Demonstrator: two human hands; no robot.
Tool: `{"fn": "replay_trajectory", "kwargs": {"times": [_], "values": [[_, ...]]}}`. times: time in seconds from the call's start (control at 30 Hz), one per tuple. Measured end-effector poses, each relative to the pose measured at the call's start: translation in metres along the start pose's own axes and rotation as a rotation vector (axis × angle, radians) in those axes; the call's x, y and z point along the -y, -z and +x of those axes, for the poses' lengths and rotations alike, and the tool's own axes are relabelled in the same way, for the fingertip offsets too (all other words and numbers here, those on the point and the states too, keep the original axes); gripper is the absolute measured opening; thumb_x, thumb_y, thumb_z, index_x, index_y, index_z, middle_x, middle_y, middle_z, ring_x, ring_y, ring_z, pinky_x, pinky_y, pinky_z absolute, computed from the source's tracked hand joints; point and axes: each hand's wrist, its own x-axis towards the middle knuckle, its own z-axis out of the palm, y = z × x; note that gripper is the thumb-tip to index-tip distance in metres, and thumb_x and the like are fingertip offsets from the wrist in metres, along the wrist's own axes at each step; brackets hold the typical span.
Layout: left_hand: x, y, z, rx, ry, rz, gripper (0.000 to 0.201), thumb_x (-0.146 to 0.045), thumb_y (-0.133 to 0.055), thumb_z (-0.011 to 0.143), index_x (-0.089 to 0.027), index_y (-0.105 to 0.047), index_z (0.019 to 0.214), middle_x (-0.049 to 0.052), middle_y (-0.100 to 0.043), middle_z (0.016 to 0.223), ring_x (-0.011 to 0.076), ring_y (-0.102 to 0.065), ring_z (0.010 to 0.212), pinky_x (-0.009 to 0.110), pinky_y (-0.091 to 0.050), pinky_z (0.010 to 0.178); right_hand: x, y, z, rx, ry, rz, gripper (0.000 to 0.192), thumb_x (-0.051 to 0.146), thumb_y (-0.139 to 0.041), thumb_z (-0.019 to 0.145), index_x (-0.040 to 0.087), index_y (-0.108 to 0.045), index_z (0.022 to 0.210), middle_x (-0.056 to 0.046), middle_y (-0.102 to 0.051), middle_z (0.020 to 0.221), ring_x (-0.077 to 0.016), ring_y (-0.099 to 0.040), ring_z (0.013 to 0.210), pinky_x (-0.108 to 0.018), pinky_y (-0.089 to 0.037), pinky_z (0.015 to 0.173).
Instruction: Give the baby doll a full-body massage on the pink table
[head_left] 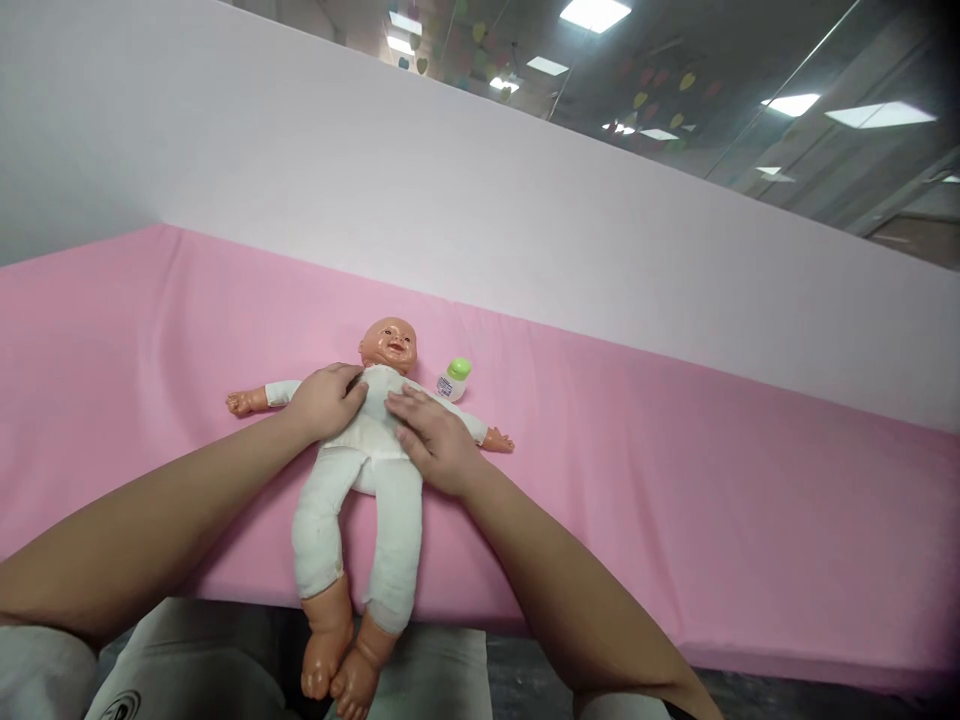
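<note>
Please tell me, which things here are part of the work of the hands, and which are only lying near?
In the work:
- doll, on its back, feet past the mat's edge
- left hand, flat on the doll's chest
- right hand, flat on the doll's torso

Only lying near:
- small bottle with green cap, beside the doll's head, untouched
- pink mat underneath
- pale wall behind

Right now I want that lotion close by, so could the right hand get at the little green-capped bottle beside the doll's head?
Probably yes. The right hand rests on the doll, and the bottle lies just beyond it, nothing between.
</note>
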Motion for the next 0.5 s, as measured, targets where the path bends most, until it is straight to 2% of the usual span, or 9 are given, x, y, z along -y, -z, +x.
{"fn": "replay_trajectory", "kwargs": {"times": [0.1, 0.2, 0.27, 0.37, 0.43, 0.5], "values": [[0.01, 0.0, 0.006, 0.021, 0.071, -0.023, 0.049, -0.045, -0.047, 0.1, -0.02, -0.072, 0.135, 0.013, -0.071, 0.139, 0.0347, -0.066, 0.128, 0.048, -0.048, 0.114, 0.027, 0.003, -0.006, 0.123, 0.211, 0.099, 0.046, 0.039, -0.044, 0.108, 0.03, -0.06, 0.151, -0.001, -0.061, 0.155, -0.0246, -0.043, 0.156, -0.051, -0.033, 0.131], [0.017, -0.002, 0.009, 0.07, 0.037, -0.127, 0.049, -0.044, -0.047, 0.101, -0.024, -0.07, 0.139, 0.008, -0.069, 0.145, 0.0306, -0.063, 0.134, 0.044, -0.046, 0.118, 0.05, 0.002, -0.012, 0.242, 0.368, 0.136, 0.047, 0.042, -0.045, 0.109, 0.035, -0.057, 0.153, 0.002, -0.06, 0.156, -0.023, -0.044, 0.155, -0.049, -0.029, 0.132], [0.019, -0.004, 0.009, 0.067, 0.019, -0.165, 0.048, -0.044, -0.049, 0.1, -0.025, -0.072, 0.137, 0.007, -0.069, 0.144, 0.0304, -0.063, 0.135, 0.044, -0.045, 0.12, 0.055, -0.001, -0.014, 0.289, 0.42, 0.127, 0.053, 0.05, -0.052, 0.106, 0.037, -0.051, 0.157, 0.002, -0.055, 0.16, -0.0247, -0.041, 0.157, -0.05, -0.024, 0.133], [0.018, -0.006, 0.009, 0.063, 0.005, -0.167, 0.045, -0.043, -0.051, 0.099, -0.025, -0.074, 0.133, 0.008, -0.072, 0.139, 0.0318, -0.066, 0.13, 0.045, -0.046, 0.118, 0.046, -0.005, -0.01, 0.323, 0.374, 0.06, 0.072, 0.064, -0.062, 0.099, 0.036, -0.043, 0.162, -0.001, -0.045, 0.167, -0.0299, -0.031, 0.161, -0.057, -0.011, 0.135], [0.016, -0.006, 0.008, 0.073, -0.008, -0.141, 0.045, -0.043, -0.048, 0.101, -0.024, -0.074, 0.133, 0.009, -0.072, 0.138, 0.0324, -0.067, 0.128, 0.046, -0.047, 0.116, 0.031, -0.006, -0.004, 0.328, 0.294, 0.004, 0.076, 0.068, -0.06, 0.099, 0.035, -0.039, 0.165, -0.002, -0.036, 0.172, -0.0327, -0.021, 0.164, -0.062, -0.002, 0.134], [0.014, -0.005, 0.008, 0.077, -0.015, -0.106, 0.048, -0.042, -0.043, 0.103, -0.023, -0.072, 0.136, 0.01, -0.071, 0.141, 0.0333, -0.066, 0.129, 0.048, -0.047, 0.116, 0.015, -0.005, 0.001, 0.317, 0.196, -0.036, 0.074, 0.067, -0.053, 0.103, 0.035, -0.034, 0.167, -0.002, -0.027, 0.175, -0.0334, -0.014, 0.166, -0.065, 0.0, 0.133]]}}
